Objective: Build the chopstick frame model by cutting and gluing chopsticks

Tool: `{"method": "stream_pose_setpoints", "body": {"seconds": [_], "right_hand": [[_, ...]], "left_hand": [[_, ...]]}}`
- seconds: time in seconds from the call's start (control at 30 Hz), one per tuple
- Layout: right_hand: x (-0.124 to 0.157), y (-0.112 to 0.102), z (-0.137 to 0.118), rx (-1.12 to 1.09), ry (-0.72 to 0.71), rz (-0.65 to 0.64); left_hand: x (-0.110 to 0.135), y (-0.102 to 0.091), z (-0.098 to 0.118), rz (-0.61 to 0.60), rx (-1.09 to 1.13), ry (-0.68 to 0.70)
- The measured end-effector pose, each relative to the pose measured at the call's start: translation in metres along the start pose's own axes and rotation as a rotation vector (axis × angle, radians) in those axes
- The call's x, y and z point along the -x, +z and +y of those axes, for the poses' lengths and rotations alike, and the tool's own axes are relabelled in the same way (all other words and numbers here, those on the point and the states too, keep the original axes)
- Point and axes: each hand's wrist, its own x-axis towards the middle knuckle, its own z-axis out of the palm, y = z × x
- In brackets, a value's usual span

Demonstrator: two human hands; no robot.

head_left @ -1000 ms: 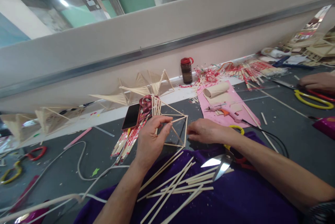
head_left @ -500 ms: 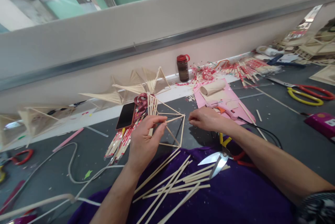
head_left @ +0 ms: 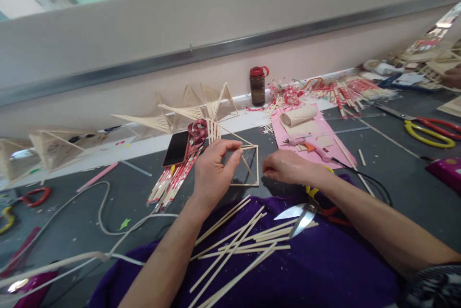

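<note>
My left hand (head_left: 217, 171) is closed in a pinch at the upper edge of a small frame of thin wooden sticks (head_left: 257, 166). Part of the frame is hidden behind that hand. Just right of the frame, my right hand (head_left: 284, 166) hovers with curled fingers; what they hold, if anything, I cannot make out. Loose wooden sticks (head_left: 234, 250) lie crossed on the purple cloth (head_left: 317, 269) in front of me. Open scissors (head_left: 306, 214) rest beside them, under my right forearm.
A pink glue gun (head_left: 309, 146) lies on a pink sheet (head_left: 283, 128) with a cardboard roll (head_left: 298, 116). Behind stand a bottle (head_left: 257, 87) and fan-shaped stick models (head_left: 187, 106). A phone (head_left: 177, 148), wrapped sticks (head_left: 180, 176) and a white cable (head_left: 103, 216) lie left.
My left hand has moved a little right and away from me, and the stick frame has turned, its right side now straighter. My right hand stays nearly in place. The view has tilted slightly down.
</note>
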Motion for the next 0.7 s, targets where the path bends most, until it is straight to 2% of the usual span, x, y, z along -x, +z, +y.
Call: {"method": "stream_pose_setpoints", "body": {"seconds": [0.13,0.27,0.43,0.53,0.7], "right_hand": [[0.0,0.002,-0.007,0.018,0.04,-0.032],[-0.001,0.008,-0.012,-0.026,0.048,-0.026],[-0.003,0.015,-0.013,-0.129,0.019,-0.01],[-0.006,0.019,-0.013,-0.155,0.002,-0.014],[-0.009,0.029,-0.011,-0.178,-0.038,0.004]], "left_hand": [[-0.001,0.005,0.003,-0.029,0.031,0.009],[0.004,-0.007,-0.002,-0.046,0.117,-0.077],[0.017,-0.03,-0.038,0.025,0.154,-0.251],[0.03,-0.033,-0.064,0.005,0.07,-0.344],[0.047,-0.026,-0.087,-0.086,-0.106,-0.311]]}}
